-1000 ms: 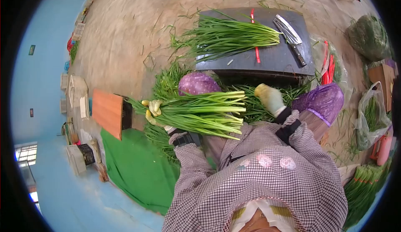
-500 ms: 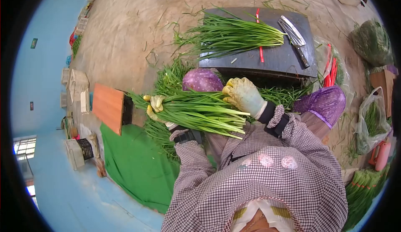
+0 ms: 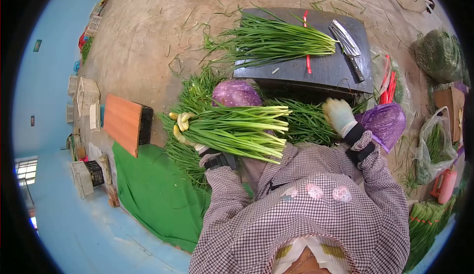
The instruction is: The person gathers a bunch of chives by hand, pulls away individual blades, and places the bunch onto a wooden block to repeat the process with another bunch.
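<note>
My left hand (image 3: 182, 126), in a dirty pale glove, is wrapped round the leafy part of a green chive bunch (image 3: 237, 131), whose pale stem ends point right. My gloved right hand (image 3: 339, 116) is down at the loose chives (image 3: 306, 123) below the dark board; its fingertips are partly hidden among them. On the dark board (image 3: 276, 81) another chive bunch (image 3: 286, 39) lies across a red strip (image 3: 309, 64). A cleaver (image 3: 345, 38) with a dark handle (image 3: 356, 70) rests to the right of that bunch.
Red ties (image 3: 390, 89) lie in clear plastic right of the board. An orange-brown panel (image 3: 121, 123) and green cloth (image 3: 158, 192) are at left. At right are a plastic bag of greens (image 3: 434, 145), a pink bottle (image 3: 447, 186) and tied chive bundles (image 3: 425, 222).
My right hand has left the stem ends of the held bunch and moved right to the loose chives. My left hand keeps its hold, almost in the same place.
</note>
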`<state>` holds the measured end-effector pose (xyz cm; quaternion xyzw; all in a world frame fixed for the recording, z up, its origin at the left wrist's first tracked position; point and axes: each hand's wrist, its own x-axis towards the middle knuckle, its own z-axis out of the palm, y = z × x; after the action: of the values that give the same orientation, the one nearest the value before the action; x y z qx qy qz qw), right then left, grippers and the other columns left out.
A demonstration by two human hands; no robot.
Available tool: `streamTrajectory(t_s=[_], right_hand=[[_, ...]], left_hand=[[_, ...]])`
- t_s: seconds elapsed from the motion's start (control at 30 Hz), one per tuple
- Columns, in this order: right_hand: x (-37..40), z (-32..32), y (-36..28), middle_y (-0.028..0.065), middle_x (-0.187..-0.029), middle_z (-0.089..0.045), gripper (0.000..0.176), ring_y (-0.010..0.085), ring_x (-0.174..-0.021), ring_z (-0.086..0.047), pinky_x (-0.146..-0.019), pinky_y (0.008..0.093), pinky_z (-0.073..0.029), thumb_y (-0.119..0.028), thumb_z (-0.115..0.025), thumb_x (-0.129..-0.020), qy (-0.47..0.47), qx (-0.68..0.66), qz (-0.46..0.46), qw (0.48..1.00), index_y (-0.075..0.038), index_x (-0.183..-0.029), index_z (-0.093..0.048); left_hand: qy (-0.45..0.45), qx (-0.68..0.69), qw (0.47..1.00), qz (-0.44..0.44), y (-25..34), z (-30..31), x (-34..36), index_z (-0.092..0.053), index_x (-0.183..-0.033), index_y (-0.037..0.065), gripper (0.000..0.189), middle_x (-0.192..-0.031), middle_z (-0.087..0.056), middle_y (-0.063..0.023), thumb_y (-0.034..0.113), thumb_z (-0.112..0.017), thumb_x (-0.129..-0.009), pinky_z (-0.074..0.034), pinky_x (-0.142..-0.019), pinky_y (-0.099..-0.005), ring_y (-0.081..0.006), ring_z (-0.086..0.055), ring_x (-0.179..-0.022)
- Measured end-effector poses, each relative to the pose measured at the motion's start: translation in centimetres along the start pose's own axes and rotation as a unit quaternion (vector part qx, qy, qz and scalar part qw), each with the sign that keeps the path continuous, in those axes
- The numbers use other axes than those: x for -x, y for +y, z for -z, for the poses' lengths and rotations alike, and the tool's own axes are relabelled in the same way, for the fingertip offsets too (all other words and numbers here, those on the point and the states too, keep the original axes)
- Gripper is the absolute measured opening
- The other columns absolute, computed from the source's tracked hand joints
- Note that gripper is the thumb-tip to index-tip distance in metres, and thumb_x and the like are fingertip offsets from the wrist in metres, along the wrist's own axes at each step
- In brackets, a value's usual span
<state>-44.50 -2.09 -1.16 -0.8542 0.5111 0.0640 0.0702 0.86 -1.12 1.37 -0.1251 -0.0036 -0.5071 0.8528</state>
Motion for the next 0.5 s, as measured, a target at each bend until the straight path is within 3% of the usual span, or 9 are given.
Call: streamTrajectory(t_s=[0.03,0.13,0.17,0.23,0.27,0.33,0.43,0.47,0.5], right_hand=[[0.6,1.1,0.1,0.0123,-0.099,-0.066,0.031,0.0283,-0.091,-0.068,-0.08,0.0429,-0.054,-0.035,-0.067,-0.089,-0.246,-0.003,-0.078,0.966,-0.008,-0.104,-0.07],[0.9,1.5,-1.9,0.0157,-0.113,-0.068,0.044,0.0306,-0.106,-0.067,-0.091,0.0414,-0.053,-0.044,-0.066,-0.092,-0.128,-0.227,-0.033,0.965,-0.008,-0.116,-0.07],[0.3,0.3,-3.0,0.0161,-0.119,-0.068,0.045,0.0307,-0.109,-0.066,-0.096,0.0402,-0.052,-0.046,-0.065,-0.092,-0.041,-0.36,0.025,0.932,-0.01,-0.119,-0.071],[-2.0,1.6,-7.6,0.0155,-0.122,-0.067,0.04,0.0329,-0.114,-0.063,-0.102,0.0404,-0.048,-0.039,-0.064,-0.095,-0.086,-0.623,0.05,0.776,-0.011,-0.123,-0.069],[-3.3,-1.1,-9.1,0.0162,-0.123,-0.067,0.038,0.0324,-0.113,-0.063,-0.103,0.0401,-0.048,-0.033,-0.063,-0.096,0.068,-0.496,0.194,0.844,-0.01,-0.125,-0.067],[-4.7,-0.4,-13.1,0.0116,-0.124,-0.067,0.029,0.031,-0.108,-0.065,-0.093,0.038,-0.053,-0.022,-0.061,-0.099,0.132,-0.624,0.198,0.744,-0.003,-0.122,-0.065],[-2.9,3.3,-11.3,0.0112,-0.117,-0.068,0.025,0.0299,-0.1,-0.067,-0.086,0.0369,-0.055,-0.018,-0.057,-0.099,-0.002,-0.428,0.122,0.896,-0.004,-0.117,-0.066],[-2.6,-0.2,-10.0,0.0106,-0.103,-0.069,0.021,0.0289,-0.091,-0.068,-0.079,0.038,-0.055,-0.02,-0.055,-0.1,0.171,-0.332,0.214,0.903,-0.006,-0.107,-0.068],[-1.7,-0.1,-8.4,0.0117,-0.094,-0.068,0.022,0.0291,-0.085,-0.068,-0.078,0.0386,-0.054,-0.022,-0.053,-0.101,0.141,-0.343,0.196,0.908,-0.006,-0.099,-0.069]], left_hand=[[0.003,0.008,1.0,0.001,0.2,0.4,0.0,-0.059,-0.125,-0.003,0.037,-0.07,-0.046,-0.0007,0.0,-0.059,-0.088,-0.052,-0.081,-0.0295,-0.0142,-0.046,-0.063],[-0.02,0.019,0.999,0.016,0.2,1.4,-0.2,-0.059,-0.124,-0.004,0.036,-0.07,-0.046,-0.0009,0.0,-0.059,-0.088,-0.052,-0.08,-0.0299,-0.0146,-0.047,-0.063],[-0.019,0.013,1.0,0.015,0.2,1.6,-0.2,-0.059,-0.124,-0.004,0.035,-0.069,-0.046,-0.0006,0.0,-0.058,-0.089,-0.052,-0.08,-0.0298,-0.0145,-0.047,-0.063],[-0.02,-0.001,1.0,0.013,0.1,1.4,-0.4,-0.06,-0.123,-0.003,0.034,-0.068,-0.045,-0.0002,0.001,-0.058,-0.089,-0.052,-0.079,-0.0296,-0.0145,-0.046,-0.062],[-0.027,-0.006,1.0,0.013,-0.1,1.3,-0.5,-0.06,-0.122,-0.003,0.034,-0.067,-0.045,0.0001,0.001,-0.058,-0.089,-0.052,-0.078,-0.0291,-0.0144,-0.046,-0.062],[-0.037,-0.015,0.999,0.013,-0.3,1.2,-0.7,-0.061,-0.121,-0.003,0.033,-0.066,-0.045,0.0007,0.002,-0.058,-0.089,-0.051,-0.076,-0.0283,-0.0143,-0.046,-0.06],[-0.021,-0.076,0.997,-0.011,0.5,0.9,-0.4,-0.062,-0.121,-0.002,0.033,-0.064,-0.045,0.0012,0.004,-0.057,-0.089,-0.05,-0.072,-0.027,-0.014,-0.045,-0.059],[-0.015,-0.078,0.997,-0.017,0.8,0.9,-0.3,-0.062,-0.12,-0.002,0.033,-0.064,-0.045,0.0011,0.005,-0.057,-0.088,-0.05,-0.071,-0.0269,-0.014,-0.045,-0.059],[-0.01,-0.076,0.997,-0.023,1.2,1.1,-0.2,-0.062,-0.12,-0.002,0.033,-0.064,-0.045,0.001,0.006,-0.057,-0.088,-0.05,-0.07,-0.0268,-0.0141,-0.045,-0.059]])
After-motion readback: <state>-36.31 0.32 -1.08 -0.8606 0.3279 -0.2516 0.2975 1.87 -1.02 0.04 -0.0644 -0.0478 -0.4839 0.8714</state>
